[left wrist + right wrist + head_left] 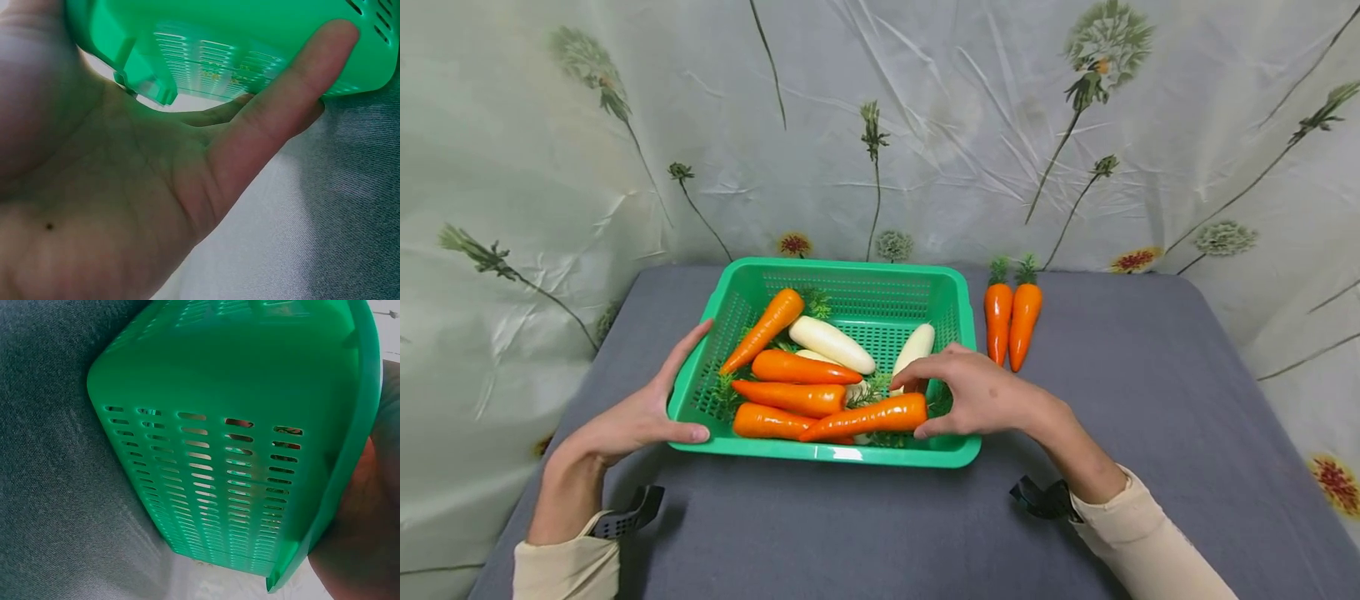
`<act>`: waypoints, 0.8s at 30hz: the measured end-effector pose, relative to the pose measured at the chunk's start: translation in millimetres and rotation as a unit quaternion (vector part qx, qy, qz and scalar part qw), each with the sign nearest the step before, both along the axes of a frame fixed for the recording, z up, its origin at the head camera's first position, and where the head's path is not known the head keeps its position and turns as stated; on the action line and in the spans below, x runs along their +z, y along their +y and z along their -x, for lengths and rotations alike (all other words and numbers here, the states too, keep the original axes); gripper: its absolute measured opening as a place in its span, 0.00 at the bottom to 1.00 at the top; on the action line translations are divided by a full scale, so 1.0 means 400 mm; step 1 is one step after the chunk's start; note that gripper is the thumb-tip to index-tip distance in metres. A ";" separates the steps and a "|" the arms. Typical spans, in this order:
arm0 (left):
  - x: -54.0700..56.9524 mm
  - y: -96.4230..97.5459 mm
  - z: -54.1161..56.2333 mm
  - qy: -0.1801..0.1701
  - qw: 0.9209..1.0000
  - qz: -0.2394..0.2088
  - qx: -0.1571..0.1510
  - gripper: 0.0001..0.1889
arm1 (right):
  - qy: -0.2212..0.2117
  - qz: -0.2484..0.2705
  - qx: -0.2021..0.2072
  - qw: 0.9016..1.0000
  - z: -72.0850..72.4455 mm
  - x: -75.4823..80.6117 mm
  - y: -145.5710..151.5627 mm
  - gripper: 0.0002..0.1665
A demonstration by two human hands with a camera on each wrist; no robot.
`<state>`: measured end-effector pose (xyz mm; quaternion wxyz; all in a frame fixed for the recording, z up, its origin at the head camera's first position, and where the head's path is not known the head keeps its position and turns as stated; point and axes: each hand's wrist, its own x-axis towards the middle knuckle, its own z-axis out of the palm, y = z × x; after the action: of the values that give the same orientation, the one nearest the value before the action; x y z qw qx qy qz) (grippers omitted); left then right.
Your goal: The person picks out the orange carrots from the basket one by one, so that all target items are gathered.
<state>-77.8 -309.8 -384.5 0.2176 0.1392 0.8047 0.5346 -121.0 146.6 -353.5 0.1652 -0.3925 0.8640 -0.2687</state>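
A green perforated plastic basket [880,454] stands on the grey cloth, holding several orange carrots and white radishes. At its left end my left hand [643,412] grips the rim, thumb over the front corner and fingers against the outer side wall [250,37]. Over the basket's right half, my right hand [981,392] pinches the thick end of a carrot [872,419], thumb in front and fingers behind. That carrot's thin end overlaps another carrot [767,422] below it. Beside my right fingertips leans a white radish [917,346]. In the right wrist view the basket wall [219,375] hides my fingers.
Two carrots [997,321] with green tops lie side by side on the cloth, right of the basket. Inside the basket are another white radish [832,343] and a carrot [765,329] slanting at the left. A flower-printed curtain [820,167] hangs behind the table.
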 end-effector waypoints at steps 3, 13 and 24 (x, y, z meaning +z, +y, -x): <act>0.000 0.001 0.002 -0.002 1.000 -0.003 -0.001 0.67 | -0.024 0.029 -0.004 0.999 0.002 0.000 0.003 0.36; 0.004 0.007 0.003 -0.003 1.000 -0.015 -0.001 0.67 | -0.047 0.154 -0.039 0.986 0.014 0.008 0.025 0.39; 0.002 0.005 0.001 -0.015 1.000 -0.019 0.007 0.66 | -0.050 0.268 -0.125 0.954 0.039 0.007 0.064 0.41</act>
<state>-78.2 -307.8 -383.6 0.2230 0.1295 0.7920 0.5533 -136.7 172.0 -350.5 0.0615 -0.2974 0.7931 -0.5280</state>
